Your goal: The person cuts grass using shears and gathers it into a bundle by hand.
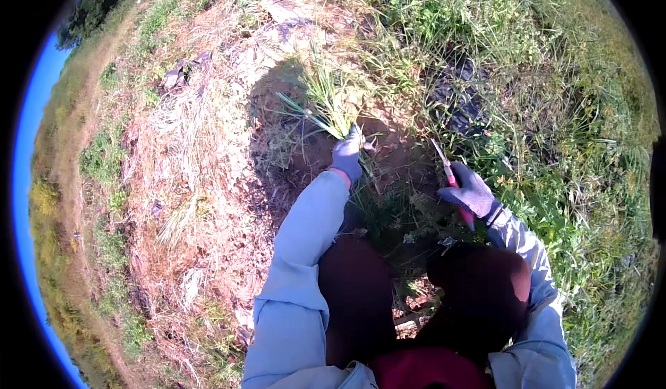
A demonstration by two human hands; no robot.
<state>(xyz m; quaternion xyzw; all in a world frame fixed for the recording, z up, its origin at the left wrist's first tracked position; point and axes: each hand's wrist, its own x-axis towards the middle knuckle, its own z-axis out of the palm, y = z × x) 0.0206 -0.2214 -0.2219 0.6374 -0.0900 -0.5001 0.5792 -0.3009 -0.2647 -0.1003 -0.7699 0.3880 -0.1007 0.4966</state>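
My left hand (348,156), in a light purple-grey glove, grips a bunch of long green grass (328,100) near its lower end, the blades fanning out ahead over the soil. To the right, my right hand (471,191), in a like glove, is closed around the red handle of a bladed hand tool (448,173). Its narrow metal blade points forward and slightly left; whether it is a knife, a sickle or shears cannot be told. The two hands are apart, above shaded ground in front of my knees.
Dry straw (182,129) covers the ground on the left. Green weeds (546,181) grow thickly on the right, around dark plastic sheeting (460,97). A dirt path (83,181) runs along the far left. My bent knees are close below the hands.
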